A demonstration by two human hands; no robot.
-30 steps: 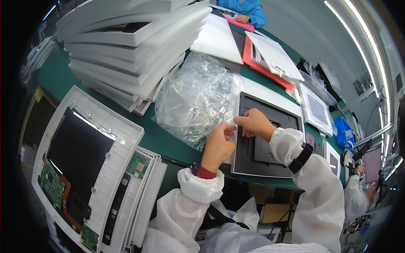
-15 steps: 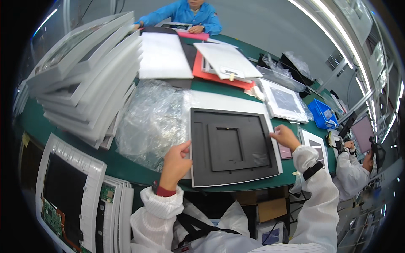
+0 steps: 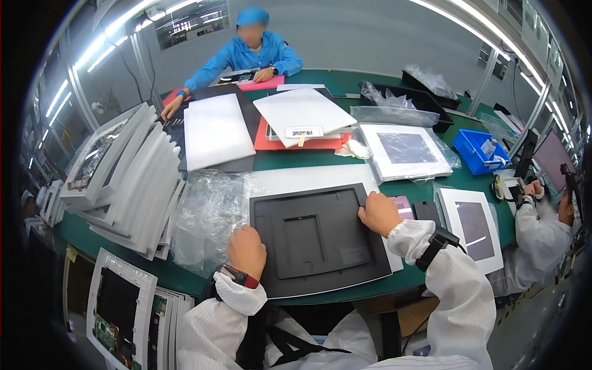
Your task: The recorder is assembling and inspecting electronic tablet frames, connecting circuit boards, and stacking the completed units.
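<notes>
A black rectangular plastic back cover (image 3: 333, 234) with a recessed square in its middle lies over a white foam sheet (image 3: 302, 177) at the front of the table. Its left edge is in my left hand (image 3: 248, 251), the fingers curled and partly hidden. My right hand (image 3: 379, 214) is closed at the right edge, close to the far corner. Crumpled clear plastic wrap (image 3: 206, 216) lies just left of the cover. Beyond my right hand are a small pink-faced piece (image 3: 402, 207) and a black flat piece (image 3: 426, 212).
White frames are stacked (image 3: 135, 185) at the left; more frames with circuit boards (image 3: 123, 308) stand below. White foam panels (image 3: 219, 132), a white-framed screen (image 3: 404, 148), another white frame (image 3: 472, 228) and a blue bin (image 3: 480, 151) surround the work. Co-workers sit opposite (image 3: 246, 58) and at right (image 3: 539, 246).
My view has tilted up, showing more of the person opposite. Both hands remain at the cover's edges; my right hand is now nearer its far corner, my left fingers more curled.
</notes>
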